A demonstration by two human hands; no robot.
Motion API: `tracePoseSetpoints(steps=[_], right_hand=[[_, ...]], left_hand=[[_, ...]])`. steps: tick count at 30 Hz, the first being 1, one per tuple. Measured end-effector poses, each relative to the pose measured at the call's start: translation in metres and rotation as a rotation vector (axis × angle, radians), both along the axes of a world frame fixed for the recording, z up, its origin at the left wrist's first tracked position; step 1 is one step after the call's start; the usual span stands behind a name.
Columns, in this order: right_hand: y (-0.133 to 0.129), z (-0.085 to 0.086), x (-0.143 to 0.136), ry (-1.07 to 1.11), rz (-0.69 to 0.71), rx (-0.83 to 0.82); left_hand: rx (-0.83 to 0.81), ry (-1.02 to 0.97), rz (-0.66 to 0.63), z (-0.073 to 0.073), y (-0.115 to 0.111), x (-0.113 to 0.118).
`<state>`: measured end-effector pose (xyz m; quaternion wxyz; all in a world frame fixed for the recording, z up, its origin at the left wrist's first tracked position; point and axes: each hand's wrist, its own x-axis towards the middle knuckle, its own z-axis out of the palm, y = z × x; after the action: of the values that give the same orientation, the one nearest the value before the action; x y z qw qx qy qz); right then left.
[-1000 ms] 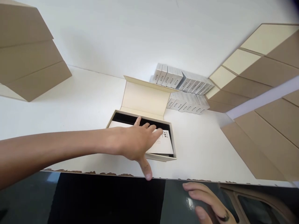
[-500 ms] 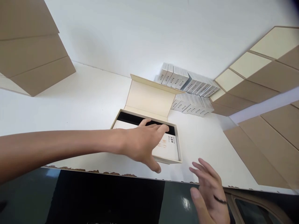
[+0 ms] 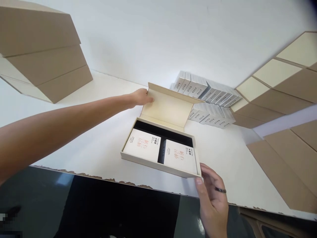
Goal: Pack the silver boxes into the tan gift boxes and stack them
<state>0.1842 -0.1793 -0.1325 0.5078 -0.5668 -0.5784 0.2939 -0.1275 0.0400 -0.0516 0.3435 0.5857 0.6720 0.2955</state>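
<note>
A cream gift box (image 3: 153,165) lies open on the table with its lid (image 3: 170,105) raised at the back. Inside it, two white tea packs (image 3: 143,145) with orange and black print sit side by side, parted by a dark gap; a black strip shows behind them. My left hand (image 3: 141,98) grips the left edge of the lid, thumb on the inner face and fingers mostly hidden behind. At the box's front right corner, my right hand (image 3: 213,191) holds on, thumb in front and fingers along the right side. It wears a dark ring.
Several small white boxes (image 3: 210,94) stand in rows behind the lid, near the wall. Brown cartons (image 3: 49,53) are stacked at the left; more brown boxes (image 3: 279,89) stand at the right. The white table's chipped front edge (image 3: 99,178) runs close before the box.
My left hand has gone from above the packs to the lid's left edge, uncovering both packs. My right hand has moved from the table's edge onto the box's right corner. The view has shifted slightly.
</note>
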Motion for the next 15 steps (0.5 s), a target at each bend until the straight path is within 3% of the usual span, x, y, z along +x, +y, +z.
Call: tracePoseSetpoints(steps=[3, 5, 7, 9, 11, 13, 15], right_hand=[[-0.002, 0.004, 0.001, -0.013, -0.033, 0.032], [-0.004, 0.006, 0.004, 0.003, -0.08, 0.084], [-0.005, 0.007, 0.011, 0.065, -0.161, 0.134], [-0.004, 0.007, 0.019, 0.16, -0.252, 0.162], [-0.001, 0.007, 0.027, 0.254, -0.316, 0.155], [0.0, 0.007, 0.033, 0.31, -0.349, 0.141], [0.0, 0.006, 0.038, 0.336, -0.381, 0.117]], left_hand=[[0.007, -0.074, -0.004, -0.006, 0.008, -0.002], [0.089, -0.08, -0.008, -0.003, -0.009, -0.01], [0.198, -0.05, -0.074, 0.005, -0.046, -0.027], [0.258, 0.025, -0.262, 0.014, -0.093, -0.05], [0.138, 0.177, -0.497, 0.018, -0.137, -0.075], [0.041, 0.254, -0.472, 0.013, -0.167, -0.093], [-0.076, 0.238, -0.471, 0.0, -0.177, -0.094]])
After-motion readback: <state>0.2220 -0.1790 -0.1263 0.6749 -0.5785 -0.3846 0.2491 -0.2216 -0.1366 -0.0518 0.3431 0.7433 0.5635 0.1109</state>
